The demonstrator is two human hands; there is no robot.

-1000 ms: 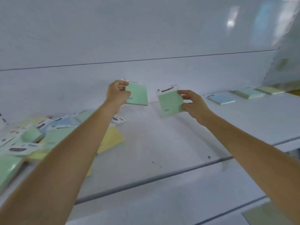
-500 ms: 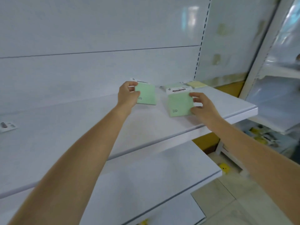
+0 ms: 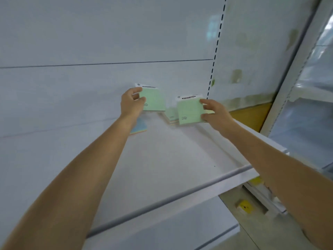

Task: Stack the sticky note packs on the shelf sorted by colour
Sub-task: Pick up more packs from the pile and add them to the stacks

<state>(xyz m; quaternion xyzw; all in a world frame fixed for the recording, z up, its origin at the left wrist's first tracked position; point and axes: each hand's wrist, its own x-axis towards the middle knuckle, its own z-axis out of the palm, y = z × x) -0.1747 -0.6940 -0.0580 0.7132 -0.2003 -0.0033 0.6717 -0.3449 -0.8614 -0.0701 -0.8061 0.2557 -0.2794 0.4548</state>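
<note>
1. Two green sticky note packs are held up over the far end of a white shelf (image 3: 180, 159). The left green pack (image 3: 154, 101) is above the shelf near the back wall; the right green pack (image 3: 190, 110) is lower, its bottom edge close over a small stack of packs (image 3: 170, 115) lying on the shelf, green on top. Whether it touches that stack cannot be told.
2. A blue pack (image 3: 140, 126) lies flat on the shelf just left of the stack, partly hidden behind the left forearm. A sliver of pale yellow (image 3: 210, 111) shows behind the right fingers.
3. Each held pack has a white header card with dark print along its top edge; the print is too blurred to read.
4. The shelf is white metal with a rounded front lip; a second white shelf (image 3: 162, 231) sits below it. The back panel (image 3: 108, 42) is white with one thin horizontal seam, and a slotted upright (image 3: 215, 51) stands at its right end.
5. Beyond the upright is a scuffed white panel (image 3: 252, 51) above a yellow band (image 3: 250, 116), with a pale floor and a small yellow object (image 3: 245, 206) below.
6. The left hand (image 3: 131, 103) pinches its pack at the left edge, thumb in front, fingers behind.
7. The right hand (image 3: 214, 112) pinches its pack at the right edge, fingers curled over the corner.
8. Both bare forearms are stretched out and up toward the shelf.
</note>
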